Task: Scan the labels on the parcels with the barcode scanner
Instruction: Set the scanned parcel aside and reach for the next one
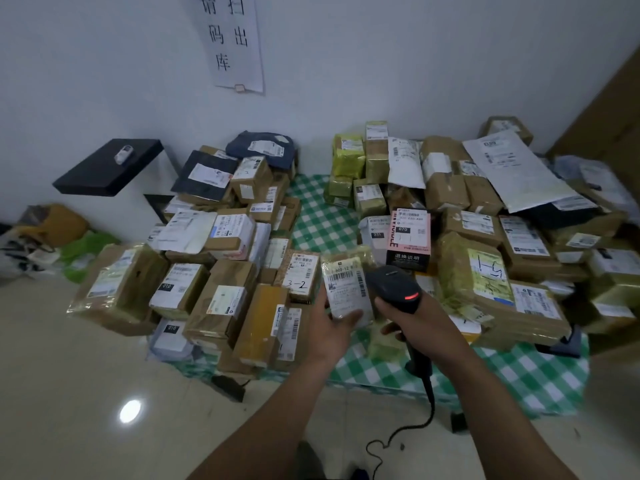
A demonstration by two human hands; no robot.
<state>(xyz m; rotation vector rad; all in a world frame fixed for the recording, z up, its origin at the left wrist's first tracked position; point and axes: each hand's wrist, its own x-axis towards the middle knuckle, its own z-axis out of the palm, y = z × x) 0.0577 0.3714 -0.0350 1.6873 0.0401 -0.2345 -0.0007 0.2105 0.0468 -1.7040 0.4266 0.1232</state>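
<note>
Surface [519,379] draped in a green-and-white checked cloth [322,220]. One pile of parcels [214,271] lies on it left of the fingers [348,318], and a second pile [485,237] lies right of and beyond them. A bare strip of cloth runs between the piles, straight beyond the fingers.

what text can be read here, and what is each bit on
"请扫码出库": white paper wall sign
"3-2": handwritten on brown cardboard box
"070", "退换说明": pink-and-black box
"602-12": yellowish taped parcel in left hand
"010": tape-wrapped tan box
Other labels' print is too small to read.
</note>
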